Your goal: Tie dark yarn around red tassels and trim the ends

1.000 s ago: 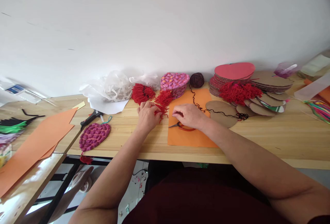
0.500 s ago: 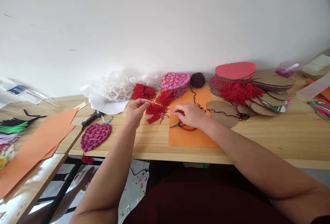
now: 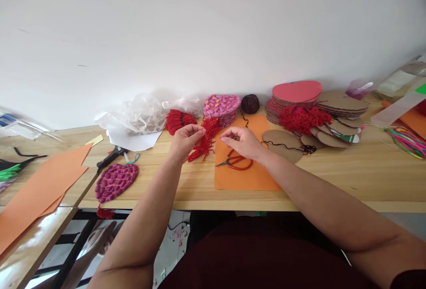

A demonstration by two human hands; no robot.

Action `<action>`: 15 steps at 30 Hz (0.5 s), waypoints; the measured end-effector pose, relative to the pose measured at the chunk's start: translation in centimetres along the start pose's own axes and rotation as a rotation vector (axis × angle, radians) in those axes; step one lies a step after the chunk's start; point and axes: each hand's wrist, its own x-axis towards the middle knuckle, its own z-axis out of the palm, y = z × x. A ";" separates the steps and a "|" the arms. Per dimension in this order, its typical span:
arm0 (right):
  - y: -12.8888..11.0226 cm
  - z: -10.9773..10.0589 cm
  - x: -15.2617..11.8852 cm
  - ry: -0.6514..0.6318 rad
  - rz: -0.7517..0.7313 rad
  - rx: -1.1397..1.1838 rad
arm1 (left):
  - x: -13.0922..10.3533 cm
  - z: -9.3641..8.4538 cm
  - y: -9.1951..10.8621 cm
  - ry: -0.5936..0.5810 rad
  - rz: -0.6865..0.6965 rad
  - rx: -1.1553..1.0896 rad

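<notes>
My left hand pinching a red yarn tassel lifted just above the wooden table, my right hand at its three o'clock, fingertips pinched together, red-handled scissors on orange paper at my right hand's six o'clock.

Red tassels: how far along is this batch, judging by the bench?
Done: a stack of woven hearts by the wall, and one woven heart with a tassel hanging off the bench edge. In hand: the left hand pinches a red tassel at its top; the right hand hovers over the scissors. Left: loose tassels and bare cardboard hearts on the right.
</notes>
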 end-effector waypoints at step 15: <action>-0.3 0.9 -0.2 -0.079 0.235 0.337 | -0.8 1.9 -0.1 -0.110 0.008 0.145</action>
